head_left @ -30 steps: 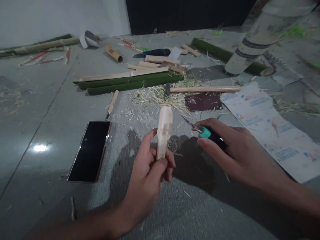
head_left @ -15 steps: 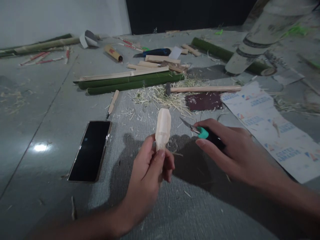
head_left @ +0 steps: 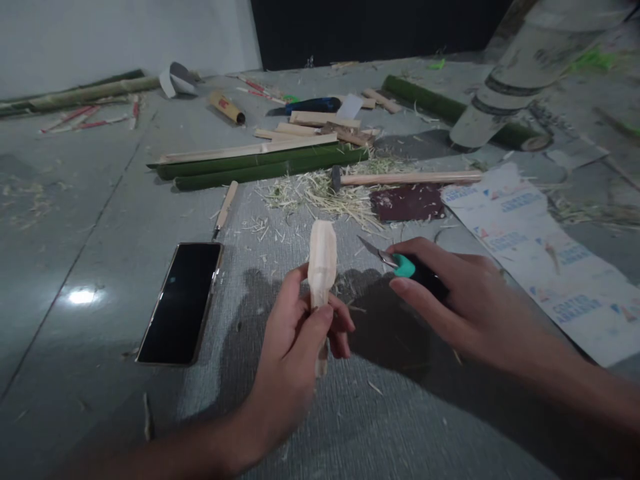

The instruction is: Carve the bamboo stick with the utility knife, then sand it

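Between the thumb and fingers of my left hand is a pale, carved piece of bamboo, shaped like a small spatula. Its broad end points up and away from me, and the lower end of its narrow handle shows below my thumb. My right hand is closed round the black and teal handle of a knife. The short blade points left, toward the carved piece, with a gap between the two. A black phone lies on the floor left of my left hand.
Beyond my hands lie a hammer, shavings, dark red sandpaper and split green bamboo. Printed abrasive paper spreads at the right. A wood-handled tool is behind the phone. A bottle-like container stands back right.
The carved bamboo piece has turned slightly and shifted a little left in my left hand, so its lower handle now shows. My right hand and the knife have barely moved.
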Tool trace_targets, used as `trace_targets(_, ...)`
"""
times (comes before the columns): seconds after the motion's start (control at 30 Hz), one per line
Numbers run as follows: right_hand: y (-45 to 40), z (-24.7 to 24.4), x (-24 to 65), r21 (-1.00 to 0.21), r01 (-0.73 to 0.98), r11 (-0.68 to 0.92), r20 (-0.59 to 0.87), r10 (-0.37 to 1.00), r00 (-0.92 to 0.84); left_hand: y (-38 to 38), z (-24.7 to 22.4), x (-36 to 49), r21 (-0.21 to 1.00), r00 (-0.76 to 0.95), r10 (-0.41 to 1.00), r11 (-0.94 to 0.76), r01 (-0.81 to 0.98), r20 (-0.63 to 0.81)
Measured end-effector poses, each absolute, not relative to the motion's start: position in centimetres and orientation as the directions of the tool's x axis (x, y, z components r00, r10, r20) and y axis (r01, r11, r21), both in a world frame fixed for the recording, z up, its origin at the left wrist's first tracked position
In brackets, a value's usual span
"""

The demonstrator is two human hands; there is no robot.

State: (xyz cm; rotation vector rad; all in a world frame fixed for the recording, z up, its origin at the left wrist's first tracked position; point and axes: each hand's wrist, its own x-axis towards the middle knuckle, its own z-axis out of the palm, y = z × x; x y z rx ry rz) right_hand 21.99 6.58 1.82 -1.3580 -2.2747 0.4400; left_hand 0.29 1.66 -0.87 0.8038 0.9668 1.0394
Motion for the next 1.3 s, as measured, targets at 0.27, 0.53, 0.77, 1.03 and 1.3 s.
trace_targets(0.27,6.7,2.0,21.8,-0.481,0.731,0.484,0.210,0.873,-0.439,3.7,-0.8,-0.1,0.591,0.312,0.899,0.438,-0.678,-0.308)
trace_targets(0.53,6.7,1.6,22.0,-0.458,0.737,0.497,0.232,0.867,-0.440,4.4,-0.7,-0.4,0.415,0.331,0.869,0.472,-0.777,-0.368)
trace_targets(0.77,6.7,1.8,21.9,-0.467,0.740,0.485,0.218,0.874,-0.435,4.2,-0.3,-0.2,0.442,0.333,0.879,0.463,-0.769,-0.341)
trace_targets(1.03,6.6,1.8,22.0,-0.502,0.731,0.462,0.192,0.884,-0.427,4.0,-0.1,-0.1,0.511,0.333,0.882,0.466,-0.722,-0.334)
trace_targets(1.3,6.6,1.7,22.0,-0.495,0.723,0.482,0.209,0.874,-0.440,4.0,-0.5,-0.1,0.453,0.326,0.881,0.458,-0.765,-0.342)
